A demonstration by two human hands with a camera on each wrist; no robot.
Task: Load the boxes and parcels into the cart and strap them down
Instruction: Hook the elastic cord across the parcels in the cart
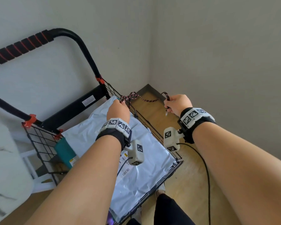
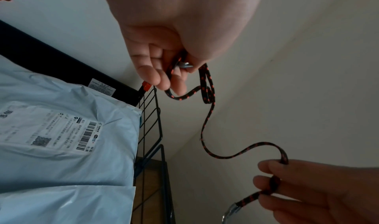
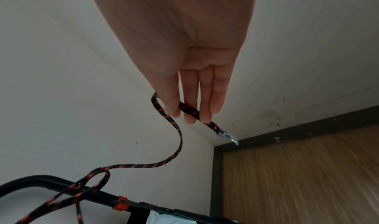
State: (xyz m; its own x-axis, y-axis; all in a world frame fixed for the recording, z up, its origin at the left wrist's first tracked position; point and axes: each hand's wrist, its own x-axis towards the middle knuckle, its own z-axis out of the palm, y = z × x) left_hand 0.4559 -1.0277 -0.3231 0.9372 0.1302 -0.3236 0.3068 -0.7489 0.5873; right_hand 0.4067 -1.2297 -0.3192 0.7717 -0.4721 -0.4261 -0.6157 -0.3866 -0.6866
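Observation:
A black wire cart (image 1: 154, 132) stands in a room corner, filled with pale blue plastic mailer parcels (image 1: 141, 174) (image 2: 67, 140); a teal box (image 1: 66, 152) leans at its left side. A black-and-red bungee cord (image 1: 146, 100) (image 2: 207, 127) (image 3: 176, 148) sags slack between my hands. My left hand (image 1: 118, 109) (image 2: 170, 68) grips one looped end with its metal hook (image 2: 185, 64) above the cart's far right corner. My right hand (image 1: 177, 104) (image 2: 287, 187) (image 3: 194, 97) holds the other end to the right of the cart, its metal hook (image 3: 227, 135) (image 2: 230, 211) sticking out below the fingers.
The cart's black handle with its foam grip (image 1: 23, 46) rises at the back left. White walls close in behind and on the right. Wooden floor (image 1: 190, 179) runs along the cart's right side. A white marbled surface (image 1: 5, 159) lies at the left edge.

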